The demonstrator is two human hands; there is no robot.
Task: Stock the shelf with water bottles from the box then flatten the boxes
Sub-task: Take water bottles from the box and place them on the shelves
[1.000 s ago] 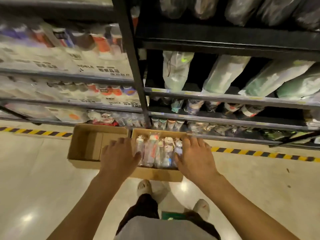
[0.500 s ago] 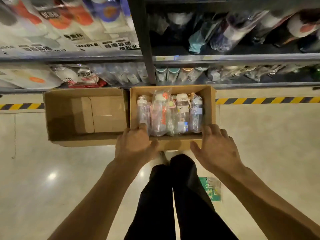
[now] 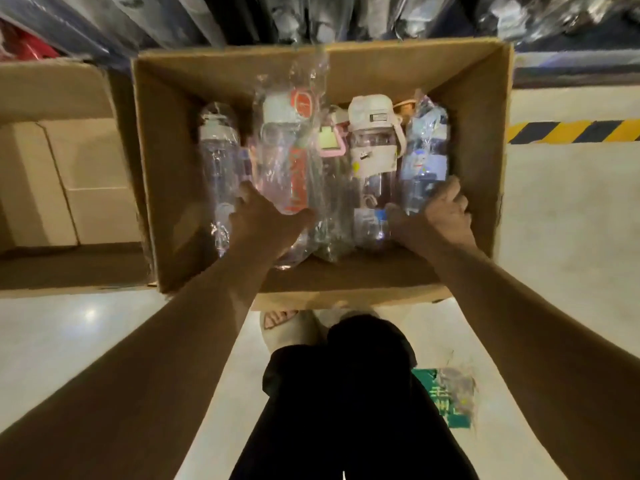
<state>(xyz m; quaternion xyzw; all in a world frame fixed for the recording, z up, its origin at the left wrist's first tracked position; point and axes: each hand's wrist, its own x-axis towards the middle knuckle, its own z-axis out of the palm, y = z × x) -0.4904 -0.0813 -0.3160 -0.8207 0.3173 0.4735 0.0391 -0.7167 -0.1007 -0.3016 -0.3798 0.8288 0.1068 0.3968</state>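
Clamps fingers of left hand (image 3: 268,221) on red-strap bottle (image 3: 287,147), right hand (image 3: 441,214) on blue bottle (image 3: 424,157). Likely light, stiff, film-slippery; grip mid-body, beyond fingers.

A shop or stockroom aisle: a far shelf (image 3: 571,67) packed with plastic-wrapped goods (image 3: 554,15), a cardboard box (image 3: 485,98) of wrapped bottles (image 3: 372,157) on the polished floor (image 3: 571,237), yellow-black hazard tape (image 3: 571,131) at right.

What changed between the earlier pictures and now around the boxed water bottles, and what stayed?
Both hands dropped from the rim into the full box: the left hand grips the red-strapped bottle, the right hand the blue-labelled bottle. Nothing has left it; the empty box stays beside it.
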